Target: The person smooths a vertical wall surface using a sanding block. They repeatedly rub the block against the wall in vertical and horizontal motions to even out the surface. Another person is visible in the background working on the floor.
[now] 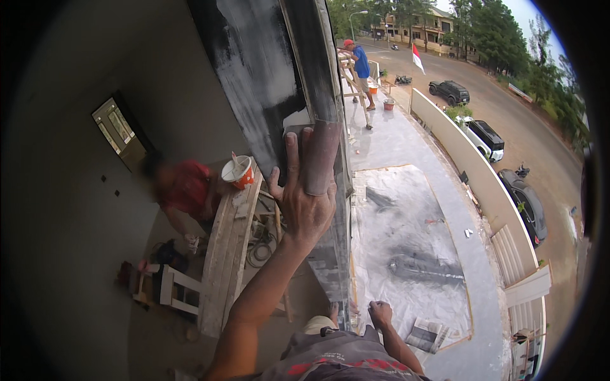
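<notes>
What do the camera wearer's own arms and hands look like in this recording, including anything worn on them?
The left hand and right hand are both bare, with no gloves visible. Pale dust shows on the left hand. No sleeve covers the left forearm or right forearm, and I see no watch or bracelet. The shirt is grey with red and white print.

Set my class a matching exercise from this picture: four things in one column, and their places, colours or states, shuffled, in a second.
Things:
1. Left hand
2. Right hand
3. Indoor bucket
4. Flag

Descriptions:
A. Orange and white, on a wooden plank
B. Lowered, near the body
C. Red and white, outdoors
D. Raised, holding a reddish-brown sheet

Pairs: 1-D, 2-B, 3-A, 4-C
</notes>
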The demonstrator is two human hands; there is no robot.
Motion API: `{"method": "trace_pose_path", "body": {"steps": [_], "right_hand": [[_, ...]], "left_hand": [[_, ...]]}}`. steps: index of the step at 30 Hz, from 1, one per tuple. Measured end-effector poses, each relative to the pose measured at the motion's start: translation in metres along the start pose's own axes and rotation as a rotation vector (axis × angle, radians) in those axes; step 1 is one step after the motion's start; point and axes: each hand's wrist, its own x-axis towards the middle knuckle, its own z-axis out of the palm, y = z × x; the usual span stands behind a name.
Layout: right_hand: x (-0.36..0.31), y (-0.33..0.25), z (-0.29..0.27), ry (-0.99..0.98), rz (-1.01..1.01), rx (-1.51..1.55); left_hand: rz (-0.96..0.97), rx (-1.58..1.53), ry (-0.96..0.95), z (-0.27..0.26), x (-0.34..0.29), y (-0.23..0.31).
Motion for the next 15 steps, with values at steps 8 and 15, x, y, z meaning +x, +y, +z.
{"method": "trace_pose_path", "body": {"steps": [8,15], "right_hand": [[0.001,0.01,0.011,-0.002,0.0,-0.034],[0.007,0.031,0.013,-0.01,-0.033,-0.08]], "left_hand": [[-0.03,-0.052,0.039,0.024,-0.018,0.004],[-0.011,-0.179,0.094,0.024,-0.005,0.001]]}}
